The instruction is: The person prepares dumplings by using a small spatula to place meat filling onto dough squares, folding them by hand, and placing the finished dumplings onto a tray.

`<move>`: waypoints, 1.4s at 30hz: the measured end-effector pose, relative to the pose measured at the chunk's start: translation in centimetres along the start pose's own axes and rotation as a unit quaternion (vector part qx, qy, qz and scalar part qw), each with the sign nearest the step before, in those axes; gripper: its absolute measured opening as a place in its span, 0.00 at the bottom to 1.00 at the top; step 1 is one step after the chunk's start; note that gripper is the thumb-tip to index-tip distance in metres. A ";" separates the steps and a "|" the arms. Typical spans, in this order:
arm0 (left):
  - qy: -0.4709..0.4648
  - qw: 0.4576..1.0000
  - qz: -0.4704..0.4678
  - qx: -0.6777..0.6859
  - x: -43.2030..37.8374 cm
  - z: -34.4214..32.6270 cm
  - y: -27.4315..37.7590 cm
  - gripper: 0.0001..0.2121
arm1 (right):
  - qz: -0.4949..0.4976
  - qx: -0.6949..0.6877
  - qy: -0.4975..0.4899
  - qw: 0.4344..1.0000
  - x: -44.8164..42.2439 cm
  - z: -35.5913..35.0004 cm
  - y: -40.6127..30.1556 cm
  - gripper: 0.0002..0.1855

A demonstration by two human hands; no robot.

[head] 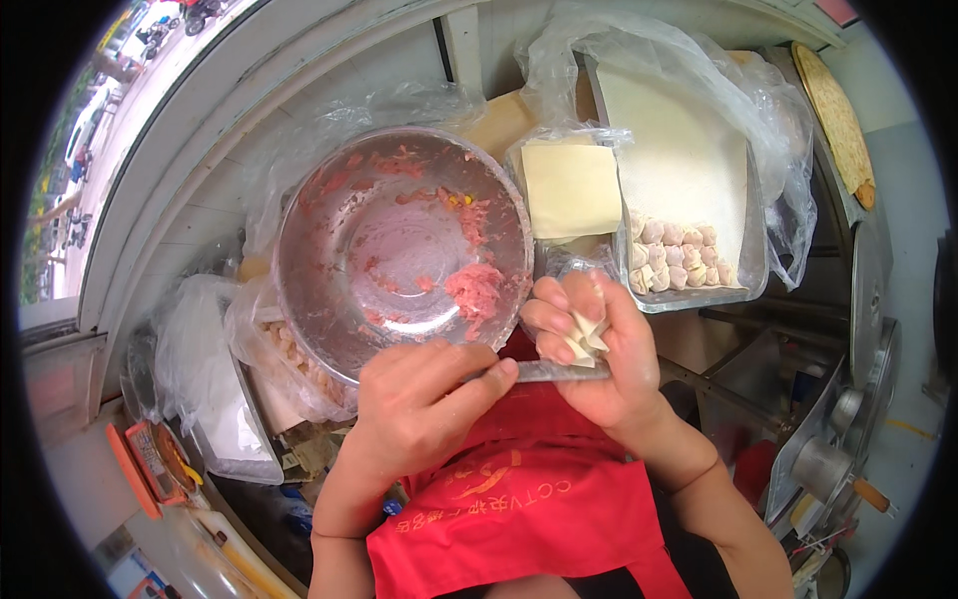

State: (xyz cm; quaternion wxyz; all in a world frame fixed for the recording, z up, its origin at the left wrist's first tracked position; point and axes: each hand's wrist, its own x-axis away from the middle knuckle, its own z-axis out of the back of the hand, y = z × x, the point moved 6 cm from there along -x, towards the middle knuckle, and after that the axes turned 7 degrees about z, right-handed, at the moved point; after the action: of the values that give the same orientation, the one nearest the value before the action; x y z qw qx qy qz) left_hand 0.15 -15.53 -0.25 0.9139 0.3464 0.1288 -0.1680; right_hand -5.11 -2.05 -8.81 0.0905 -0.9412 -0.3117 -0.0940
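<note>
My left hand [430,400] grips one end of a flat, narrow spatula [557,371], whose other end reaches to my right hand. In the curled fingers of my right hand [599,337] is a folded dough wrapper [587,341]; any filling inside is hidden. A large metal bowl [389,224] stands in front of me, with a lump of pink minced meat [475,290] at its near right side and smears of meat on its wall. Right of the bowl lies a stack of square wrappers [572,191]. Filled dumplings [676,256] sit in rows at the near end of a metal tray [692,302].
Clear plastic sheeting [782,135] drapes round the tray. Left of the bowl, a plastic bag [247,314] partly covers another tray [258,468] and more dumplings. An orange scale [153,464] stands lower left. Metal pots [823,468] are at the lower right, round flatbread [834,120] upper right.
</note>
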 end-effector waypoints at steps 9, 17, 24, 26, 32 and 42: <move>0.081 0.994 -0.007 -0.073 0.9 0.7 -0.4 0.10 | 0.042 -0.003 -0.053 0.998 0.4 0.3 -0.2 0.09; 0.079 0.992 0.070 -0.064 0.0 -0.6 -0.4 0.07 | 0.152 0.091 -0.034 0.983 0.8 0.9 -3.3 0.10; 0.098 0.987 0.119 -0.044 1.4 0.2 -2.4 0.11 | 0.409 0.608 0.134 0.667 4.5 3.3 -18.5 0.17; 0.092 0.987 0.119 -0.050 1.3 0.0 -2.5 0.13 | 0.330 0.857 0.234 0.319 5.9 3.2 -22.1 0.14; 0.093 0.983 0.141 -0.064 1.1 1.1 -2.8 0.11 | 0.199 0.937 0.210 0.197 4.9 5.4 -23.6 0.10; 0.065 0.959 0.256 -0.099 1.7 2.4 -4.4 0.05 | 0.301 0.870 -0.154 0.360 -3.8 -3.5 -8.7 0.09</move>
State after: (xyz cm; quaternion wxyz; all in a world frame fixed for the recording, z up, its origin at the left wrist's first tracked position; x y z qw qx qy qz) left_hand 0.24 -20.63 -1.76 0.9458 0.2854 0.1115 0.1079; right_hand -13.79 1.81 -5.34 0.8314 -0.3681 0.0753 0.4094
